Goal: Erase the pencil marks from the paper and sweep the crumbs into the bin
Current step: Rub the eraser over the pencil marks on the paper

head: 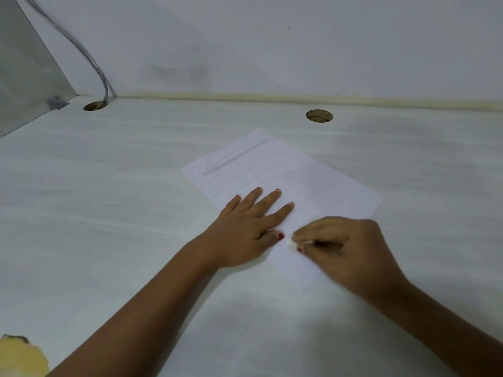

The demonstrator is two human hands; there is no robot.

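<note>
A white sheet of paper (288, 172) with faint pencil lines lies on the white desk (109, 200), turned at an angle. My left hand (245, 229) lies flat on the sheet's near left part, fingers spread and straight. Just to its right, my right hand (345, 248) pinches a small white eraser (290, 244) between thumb and fingers, its tip touching the paper. A grey smudged band (236, 157) runs across the far end of the sheet. No bin is in view.
Two round cable holes (319, 115) (94, 106) sit near the desk's back edge, a grey cable (89, 58) dropping into the left one. A wall rises behind and a grey panel (24, 77) stands at the left. Something yellow (21, 357) shows at the bottom left corner.
</note>
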